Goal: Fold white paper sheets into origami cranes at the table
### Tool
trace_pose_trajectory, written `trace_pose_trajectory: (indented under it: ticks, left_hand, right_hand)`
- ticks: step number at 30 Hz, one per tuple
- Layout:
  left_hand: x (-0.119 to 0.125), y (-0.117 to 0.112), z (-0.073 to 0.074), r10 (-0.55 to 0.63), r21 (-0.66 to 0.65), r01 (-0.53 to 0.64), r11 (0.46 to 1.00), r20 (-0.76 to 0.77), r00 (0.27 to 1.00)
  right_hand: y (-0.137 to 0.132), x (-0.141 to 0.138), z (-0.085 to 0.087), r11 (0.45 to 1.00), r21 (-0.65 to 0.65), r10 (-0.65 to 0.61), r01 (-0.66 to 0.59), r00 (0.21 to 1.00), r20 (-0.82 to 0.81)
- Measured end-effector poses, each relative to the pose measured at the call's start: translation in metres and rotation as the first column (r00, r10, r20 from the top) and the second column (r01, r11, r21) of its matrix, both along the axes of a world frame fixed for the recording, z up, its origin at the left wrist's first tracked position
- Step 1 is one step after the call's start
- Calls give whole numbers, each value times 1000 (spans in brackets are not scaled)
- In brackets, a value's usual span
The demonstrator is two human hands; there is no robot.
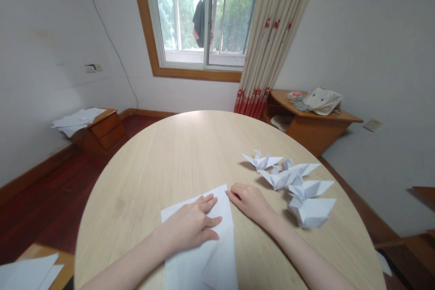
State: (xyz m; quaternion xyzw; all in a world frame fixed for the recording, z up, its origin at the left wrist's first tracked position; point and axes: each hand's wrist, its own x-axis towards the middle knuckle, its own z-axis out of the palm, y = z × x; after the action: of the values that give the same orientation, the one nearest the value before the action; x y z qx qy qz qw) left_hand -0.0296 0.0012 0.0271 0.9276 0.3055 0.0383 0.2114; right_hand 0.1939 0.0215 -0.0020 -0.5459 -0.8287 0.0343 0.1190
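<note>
A white sheet of paper (pixel 219 253) lies on the round wooden table (pixel 163 163) just in front of me. My left hand (pixel 192 224) rests flat on the sheet with its fingers stretched out. My right hand (pixel 248 200) presses its fingertips at the sheet's upper right corner, fingers curled slightly; it holds nothing. To the right of that hand sit several folded white paper cranes (pixel 294 181), clear of both hands.
A low wooden cabinet (pixel 102 131) with papers on it stands at the left wall. A corner shelf (pixel 312 120) with a bag is at the right, beside a curtain (pixel 268 41) and window. More white sheets (pixel 27 274) lie at the lower left.
</note>
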Motion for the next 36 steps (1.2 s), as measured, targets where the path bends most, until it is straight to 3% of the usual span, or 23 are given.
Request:
trace_pose_trajectory:
  ticks: [9, 21, 26, 36]
  left_hand:
    - [-1, -2, 3, 32, -31, -31, 999, 19, 999]
    - [-1, -2, 3, 34, -34, -34, 999, 20, 999]
    - [-1, -2, 1, 27, -21, -26, 999, 34, 999]
    - [-1, -2, -2, 22, 0, -23, 1000, 65, 998]
  right_hand:
    - [-10, 2, 18, 984, -85, 161, -158, 987, 28]
    - [-21, 2, 32, 956, -231, 186, -181, 983, 3]
    - [-24, 1, 39, 922, -334, 178, -197, 980, -85]
    - [-17, 13, 31, 810, -512, 159, -286, 948, -277]
